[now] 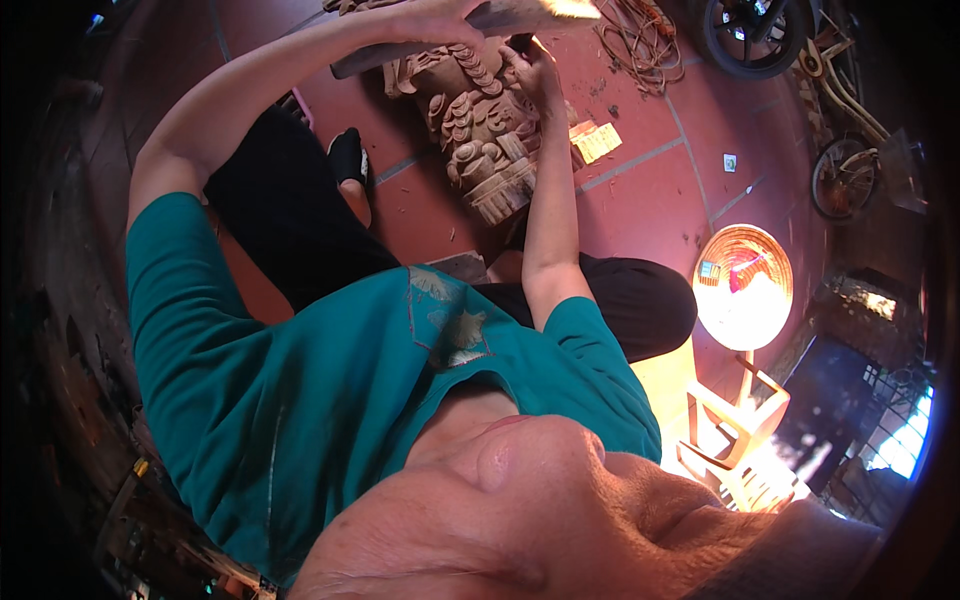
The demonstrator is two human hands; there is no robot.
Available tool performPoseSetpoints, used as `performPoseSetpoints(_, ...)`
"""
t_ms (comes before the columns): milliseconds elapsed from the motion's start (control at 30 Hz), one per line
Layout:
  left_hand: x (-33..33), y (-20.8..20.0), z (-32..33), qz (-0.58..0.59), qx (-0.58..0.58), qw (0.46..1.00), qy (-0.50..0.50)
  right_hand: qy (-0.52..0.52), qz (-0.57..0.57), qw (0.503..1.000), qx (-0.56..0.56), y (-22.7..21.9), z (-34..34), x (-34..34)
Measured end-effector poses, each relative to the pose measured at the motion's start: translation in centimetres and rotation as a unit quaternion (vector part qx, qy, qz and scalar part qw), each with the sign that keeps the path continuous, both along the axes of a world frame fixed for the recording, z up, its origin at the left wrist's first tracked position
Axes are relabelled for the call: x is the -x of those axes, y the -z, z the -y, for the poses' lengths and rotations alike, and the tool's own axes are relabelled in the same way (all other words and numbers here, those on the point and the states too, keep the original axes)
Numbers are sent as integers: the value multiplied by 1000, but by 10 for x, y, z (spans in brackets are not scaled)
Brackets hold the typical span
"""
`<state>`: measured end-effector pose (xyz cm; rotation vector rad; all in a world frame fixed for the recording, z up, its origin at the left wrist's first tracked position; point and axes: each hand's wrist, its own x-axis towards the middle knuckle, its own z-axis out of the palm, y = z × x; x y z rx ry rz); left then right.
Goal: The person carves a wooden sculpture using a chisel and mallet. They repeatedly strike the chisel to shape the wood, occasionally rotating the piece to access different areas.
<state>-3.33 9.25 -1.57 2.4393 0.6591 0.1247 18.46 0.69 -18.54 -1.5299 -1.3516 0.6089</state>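
A brown wood carving (485, 130) with deep relief of coin-like discs and rounded figures lies on the floor between my legs. At the top, my left hand (440, 22) is closed on a long, flat grey-brown piece (385, 58), which looks like a board and lies across the carving's far end. The piece's far tip is brightly lit. Just right of it, my right hand (535, 72) is closed, its fingers bent around a small dark thing (520, 42) whose kind I cannot make out. Its wrist is above the carving's right side.
Red floor tiles (640, 190) have pale joints. Yellow paper (597, 142) lies right of the carving. Coiled orange cord (645, 50) and wheels (752, 35) are at the far right. A round woven basket or hat (742, 290) and wooden stool (740, 420) stand nearer, beside my leg (640, 300).
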Motion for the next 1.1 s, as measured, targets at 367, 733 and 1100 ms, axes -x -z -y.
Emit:
performPoseSetpoints(367, 0, 17, 3, 25, -47, 999, 10, 40, -22, 999, 30, -17, 10, 6)
performPoseSetpoints(733, 27, -30, 8, 49, -55, 997, -6, 53, -157, 986, 21, -53, 23, -17)
performPoseSetpoints(1100, 40, -23, 1, 45, -66, 997, -8, -131, -138, 982, 25, -39, 8, 39)
